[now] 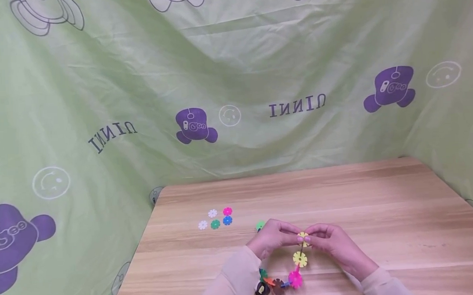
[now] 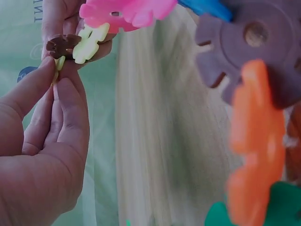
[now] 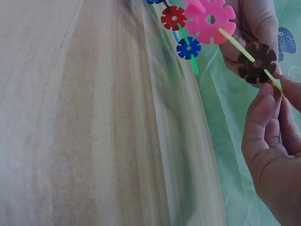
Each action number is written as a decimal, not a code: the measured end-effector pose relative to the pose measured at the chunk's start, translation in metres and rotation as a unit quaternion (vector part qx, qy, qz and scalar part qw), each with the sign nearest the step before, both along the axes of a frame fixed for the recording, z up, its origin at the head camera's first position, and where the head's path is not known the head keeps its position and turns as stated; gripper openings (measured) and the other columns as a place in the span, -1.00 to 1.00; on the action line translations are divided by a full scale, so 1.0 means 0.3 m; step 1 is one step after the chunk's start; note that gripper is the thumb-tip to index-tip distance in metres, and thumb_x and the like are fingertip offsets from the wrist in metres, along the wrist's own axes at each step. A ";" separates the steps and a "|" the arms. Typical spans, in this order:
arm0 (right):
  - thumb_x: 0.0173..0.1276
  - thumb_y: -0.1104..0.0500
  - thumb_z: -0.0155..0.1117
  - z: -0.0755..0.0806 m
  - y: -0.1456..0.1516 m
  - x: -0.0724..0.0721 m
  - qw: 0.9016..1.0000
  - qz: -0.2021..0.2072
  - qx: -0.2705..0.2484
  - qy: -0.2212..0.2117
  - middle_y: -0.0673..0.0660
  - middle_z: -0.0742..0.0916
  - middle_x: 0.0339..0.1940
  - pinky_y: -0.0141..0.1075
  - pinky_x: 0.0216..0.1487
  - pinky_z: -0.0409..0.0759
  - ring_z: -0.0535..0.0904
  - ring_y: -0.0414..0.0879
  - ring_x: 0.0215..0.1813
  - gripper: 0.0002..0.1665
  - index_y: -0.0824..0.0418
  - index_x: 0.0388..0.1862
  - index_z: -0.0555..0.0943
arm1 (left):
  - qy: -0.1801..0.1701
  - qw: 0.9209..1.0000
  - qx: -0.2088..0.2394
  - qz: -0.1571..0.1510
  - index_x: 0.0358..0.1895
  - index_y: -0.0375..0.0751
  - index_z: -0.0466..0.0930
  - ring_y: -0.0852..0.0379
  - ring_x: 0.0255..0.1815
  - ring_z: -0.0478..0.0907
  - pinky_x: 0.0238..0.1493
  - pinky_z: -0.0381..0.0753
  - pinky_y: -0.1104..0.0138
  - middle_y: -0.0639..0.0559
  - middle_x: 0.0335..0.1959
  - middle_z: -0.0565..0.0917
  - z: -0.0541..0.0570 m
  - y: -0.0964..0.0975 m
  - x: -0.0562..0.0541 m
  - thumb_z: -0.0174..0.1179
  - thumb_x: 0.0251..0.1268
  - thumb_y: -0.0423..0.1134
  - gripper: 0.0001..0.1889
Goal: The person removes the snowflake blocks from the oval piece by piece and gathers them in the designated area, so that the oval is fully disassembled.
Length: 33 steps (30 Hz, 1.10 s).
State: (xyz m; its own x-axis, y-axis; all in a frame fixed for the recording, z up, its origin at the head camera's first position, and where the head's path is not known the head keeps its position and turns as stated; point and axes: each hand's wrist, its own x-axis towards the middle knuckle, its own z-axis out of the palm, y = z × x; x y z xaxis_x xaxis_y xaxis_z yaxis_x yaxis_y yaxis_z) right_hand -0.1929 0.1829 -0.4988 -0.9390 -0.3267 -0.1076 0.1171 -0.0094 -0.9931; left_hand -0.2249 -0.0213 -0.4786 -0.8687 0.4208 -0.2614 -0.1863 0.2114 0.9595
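Observation:
Both hands meet over the table at a yellow notched snowflake disc (image 1: 303, 238). My left hand (image 1: 275, 239) pinches its left side between thumb and fingers, and my right hand (image 1: 339, 247) pinches its right side. That disc is slotted into a brown disc (image 3: 257, 62), seen face-on in the right wrist view. From there a chain hangs down: a second yellow disc (image 1: 300, 259), a pink disc (image 1: 295, 279), a blue one (image 1: 286, 285), another brown disc (image 1: 278, 287), an orange disc (image 2: 256, 136) and a green disc (image 1: 263, 274).
Several loose discs lie at the left of the wooden table (image 1: 178, 264), among them a pink one (image 1: 227, 211) and a blue one (image 1: 227, 220). A light green disc (image 1: 260, 225) shows beyond the left hand. Green printed cloth (image 1: 240, 55) hangs behind the table.

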 end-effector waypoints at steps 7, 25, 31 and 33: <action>0.29 0.14 0.39 -0.014 -0.026 0.016 0.999 0.005 0.036 -0.009 0.10 0.75 -0.09 -0.32 0.02 0.64 0.66 -0.14 -0.08 -0.57 0.39 0.03 0.58 | 0.023 0.999 -0.014 0.025 -0.18 -0.19 0.76 0.18 -0.24 0.72 -0.04 0.69 0.32 -0.01 -0.29 0.80 -0.008 -0.001 0.005 0.42 0.11 -0.35 -0.82; 0.27 0.18 0.41 -0.032 -0.035 0.008 0.999 0.020 0.043 0.013 0.28 0.74 -0.07 -0.33 -0.05 0.66 0.67 -0.14 -0.12 -0.50 0.51 0.04 0.54 | 0.070 0.996 -0.038 0.032 -0.23 -0.16 0.76 0.21 -0.31 0.69 -0.15 0.67 0.37 0.06 -0.35 0.78 -0.008 0.009 0.005 0.46 0.07 -0.31 -0.83; 0.28 0.20 0.38 -0.028 -0.036 0.008 0.999 0.037 0.033 0.014 0.24 0.77 -0.10 -0.34 -0.04 0.64 0.69 -0.15 -0.13 -0.54 0.49 0.03 0.55 | 0.096 0.993 -0.061 0.020 -0.26 -0.19 0.74 0.22 -0.39 0.66 -0.24 0.68 0.37 0.09 -0.40 0.75 0.001 0.016 0.012 0.42 0.13 -0.31 -0.89; 0.29 0.21 0.37 -0.027 -0.039 0.007 0.999 0.038 0.026 0.013 0.23 0.77 -0.11 -0.34 -0.03 0.64 0.69 -0.16 -0.13 -0.54 0.51 0.04 0.54 | 0.105 0.992 -0.070 0.022 -0.27 -0.19 0.72 0.22 -0.41 0.64 -0.26 0.67 0.36 0.09 -0.42 0.73 0.004 0.019 0.017 0.39 0.16 -0.32 -0.91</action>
